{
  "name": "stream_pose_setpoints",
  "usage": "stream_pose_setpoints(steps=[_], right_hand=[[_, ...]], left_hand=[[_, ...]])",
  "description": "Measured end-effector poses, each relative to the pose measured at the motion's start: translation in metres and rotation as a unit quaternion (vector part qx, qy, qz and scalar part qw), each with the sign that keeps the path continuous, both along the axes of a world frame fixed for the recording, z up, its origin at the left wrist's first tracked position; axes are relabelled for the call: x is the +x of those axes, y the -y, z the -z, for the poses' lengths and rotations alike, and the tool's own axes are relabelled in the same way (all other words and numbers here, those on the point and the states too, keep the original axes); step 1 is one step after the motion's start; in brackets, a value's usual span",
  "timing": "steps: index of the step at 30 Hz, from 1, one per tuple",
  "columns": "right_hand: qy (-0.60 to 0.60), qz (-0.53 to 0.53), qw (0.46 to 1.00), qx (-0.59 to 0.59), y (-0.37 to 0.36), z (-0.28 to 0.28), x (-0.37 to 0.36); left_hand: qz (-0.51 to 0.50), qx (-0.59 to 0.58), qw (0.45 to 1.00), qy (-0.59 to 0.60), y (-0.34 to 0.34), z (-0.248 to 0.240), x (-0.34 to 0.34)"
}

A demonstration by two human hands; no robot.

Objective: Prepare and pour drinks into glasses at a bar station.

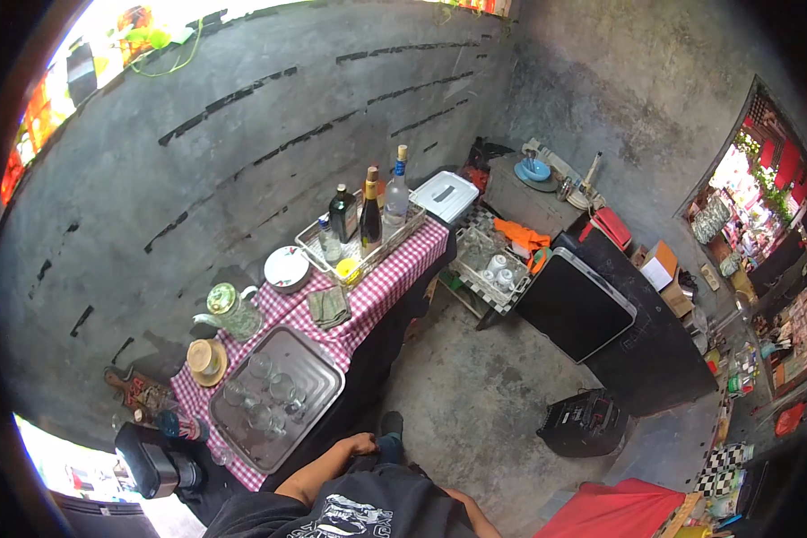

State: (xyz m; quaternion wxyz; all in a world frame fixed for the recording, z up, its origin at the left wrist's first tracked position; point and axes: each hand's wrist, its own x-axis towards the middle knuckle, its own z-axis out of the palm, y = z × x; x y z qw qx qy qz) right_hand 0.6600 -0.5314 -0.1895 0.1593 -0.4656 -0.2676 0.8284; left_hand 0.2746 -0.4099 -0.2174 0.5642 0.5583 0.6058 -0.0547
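Observation:
My left hand (360, 444) hangs low in front of my body, just off the table's near edge, its small fingers curled in; nothing shows in it. Of my right arm only a forearm (471, 513) appears at the lower edge; its hand is out of view. Nearest to my left hand is a grey metal tray (327, 359) holding several clear glass cups (282, 387). Behind it stand a patterned teapot (233, 309) and a lidded tan container (206, 359). A folded greenish cloth (330, 308) lies on the red-checked tablecloth (394, 269).
A white basket (307, 247) of bottles (370, 215) stands by the wall, beside stacked plates (287, 269) and a lidded plastic box (446, 197). A black appliance (148, 459) sits at lower left. Across the concrete floor are a black case (583, 421) and a large dark panel (576, 303).

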Motion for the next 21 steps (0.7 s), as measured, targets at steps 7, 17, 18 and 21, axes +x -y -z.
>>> stream_pose_setpoints(steps=[7, 17, 18, 21], right_hand=[[0.057, -0.146, 0.979, 0.127, -0.092, -0.007, 0.02], [0.295, -0.136, 0.929, -0.176, -0.218, -0.044, -0.072], [0.292, -0.141, 0.929, -0.181, -0.225, -0.046, -0.076], [0.264, -0.173, 0.939, -0.136, -0.247, -0.035, -0.079]], left_hand=[[0.091, -0.107, 0.99, -0.017, -0.076, 0.075, -0.02], [0.199, 0.019, 0.975, 0.1, -0.117, 0.019, -0.048], [0.196, 0.012, 0.976, 0.098, -0.109, 0.031, -0.051], [0.043, -0.075, 0.986, 0.14, -0.095, 0.091, -0.06]])
